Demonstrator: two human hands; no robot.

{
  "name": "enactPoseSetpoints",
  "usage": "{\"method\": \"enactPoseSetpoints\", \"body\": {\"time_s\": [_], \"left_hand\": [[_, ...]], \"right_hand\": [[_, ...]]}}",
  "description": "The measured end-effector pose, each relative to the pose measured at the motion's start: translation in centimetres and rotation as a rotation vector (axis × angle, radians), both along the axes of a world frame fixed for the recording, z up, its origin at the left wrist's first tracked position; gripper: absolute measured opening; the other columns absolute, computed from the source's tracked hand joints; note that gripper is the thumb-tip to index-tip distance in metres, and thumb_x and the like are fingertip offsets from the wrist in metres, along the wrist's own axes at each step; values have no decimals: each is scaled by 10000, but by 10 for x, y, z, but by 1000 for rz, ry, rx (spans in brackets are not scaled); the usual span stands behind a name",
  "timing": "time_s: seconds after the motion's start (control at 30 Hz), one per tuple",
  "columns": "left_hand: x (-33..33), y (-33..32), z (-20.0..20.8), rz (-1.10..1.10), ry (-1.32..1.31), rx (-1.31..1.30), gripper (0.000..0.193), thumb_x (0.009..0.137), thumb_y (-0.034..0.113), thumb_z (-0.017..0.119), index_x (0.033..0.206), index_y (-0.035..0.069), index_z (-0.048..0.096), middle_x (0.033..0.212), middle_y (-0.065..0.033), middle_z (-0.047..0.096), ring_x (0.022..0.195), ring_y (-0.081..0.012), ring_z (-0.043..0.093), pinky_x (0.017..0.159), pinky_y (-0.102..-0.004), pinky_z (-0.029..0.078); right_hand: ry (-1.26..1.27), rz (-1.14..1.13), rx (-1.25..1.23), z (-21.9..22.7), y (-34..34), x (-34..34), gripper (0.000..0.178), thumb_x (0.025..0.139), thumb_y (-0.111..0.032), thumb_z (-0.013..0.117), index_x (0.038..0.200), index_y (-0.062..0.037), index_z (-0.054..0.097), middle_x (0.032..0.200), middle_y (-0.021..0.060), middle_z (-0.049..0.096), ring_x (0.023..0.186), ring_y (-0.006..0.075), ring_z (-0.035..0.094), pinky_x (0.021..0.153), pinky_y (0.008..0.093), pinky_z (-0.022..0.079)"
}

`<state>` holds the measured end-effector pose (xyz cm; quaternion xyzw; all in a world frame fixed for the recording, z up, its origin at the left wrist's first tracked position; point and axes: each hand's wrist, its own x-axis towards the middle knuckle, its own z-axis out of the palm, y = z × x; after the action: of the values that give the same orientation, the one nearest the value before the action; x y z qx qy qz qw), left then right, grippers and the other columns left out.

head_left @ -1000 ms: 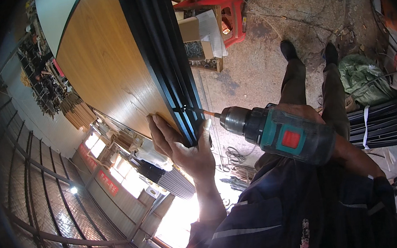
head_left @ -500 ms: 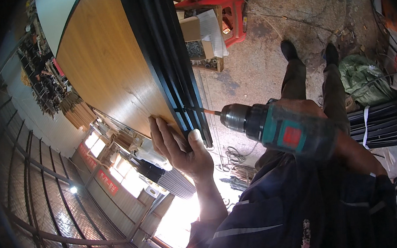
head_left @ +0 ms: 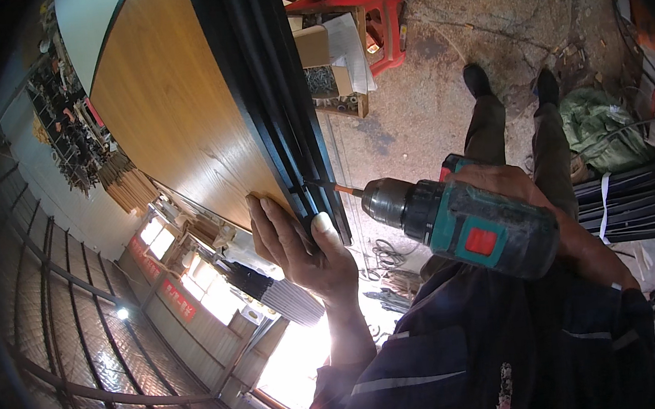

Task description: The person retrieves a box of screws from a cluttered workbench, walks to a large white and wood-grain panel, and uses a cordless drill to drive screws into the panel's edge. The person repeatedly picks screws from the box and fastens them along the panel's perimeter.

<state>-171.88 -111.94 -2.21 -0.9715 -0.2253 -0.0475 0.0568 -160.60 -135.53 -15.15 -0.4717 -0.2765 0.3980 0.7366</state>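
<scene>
My right hand (head_left: 501, 181) is closed round a green and black cordless drill (head_left: 477, 236) with a red patch on its body. The drill's long thin bit (head_left: 344, 190) reaches left, and its tip meets the grooved black profile (head_left: 296, 141) along the panel's edge. My left hand (head_left: 300, 247) grips the near end of the wood-grain panel (head_left: 170, 101). Its fingers lie on the wood side and the thumb rests on the black profile, just below the bit's tip. My left palm hides the panel's near corner.
Beyond the panel stand a red plastic stool (head_left: 386, 24) and a wooden box (head_left: 363, 100) with small hardware. To the right lie a green sack (head_left: 601, 130) and a bundle of black profiles (head_left: 646, 200). A coiled cable (head_left: 387, 258) rests on the floor.
The drill has turned slightly, its rear end dropping a little, and a red part by my right hand now shows. The panel has shifted slightly; my left hand keeps its hold.
</scene>
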Motion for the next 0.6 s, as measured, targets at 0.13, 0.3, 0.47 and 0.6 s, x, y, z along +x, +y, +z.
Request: {"method": "enactPoseSetpoints", "body": {"time_s": [0.13,0.3,0.47,0.6], "left_hand": [[3,-5,0,6,-4,-21,525,1059,238,525,1505,-33,471,1548,-209,476,1428,-357,440,1172,-500,376],[0,-4,-1,15,-62,-105,532,997,116,568,1499,-39,484,1547,-218,479,1437,-385,397,1190,-496,334],[4,-4,-1,-26,-50,-51,510,1013,148,595,1472,-52,501,1531,-208,498,1426,-358,440,1190,-471,339],[4,-5,-4,-2,-99,-86,520,988,146,587,1468,-34,506,1523,-209,494,1409,-376,418,1168,-483,343]], "right_hand": [[-137,70,-152,19,4,23,621,796,-253,798,1353,-68,594,1065,144,704,962,337,729,840,417,573],[-235,43,-141,15,5,25,622,781,-261,782,1323,-17,599,1026,162,687,922,350,722,803,410,566],[-144,-22,-7,0,4,17,685,821,-279,780,1396,13,547,1097,214,695,958,383,718,840,440,565],[-135,-29,28,-4,4,14,676,843,-261,781,1415,3,536,1118,232,692,970,389,718,847,462,563]]}}
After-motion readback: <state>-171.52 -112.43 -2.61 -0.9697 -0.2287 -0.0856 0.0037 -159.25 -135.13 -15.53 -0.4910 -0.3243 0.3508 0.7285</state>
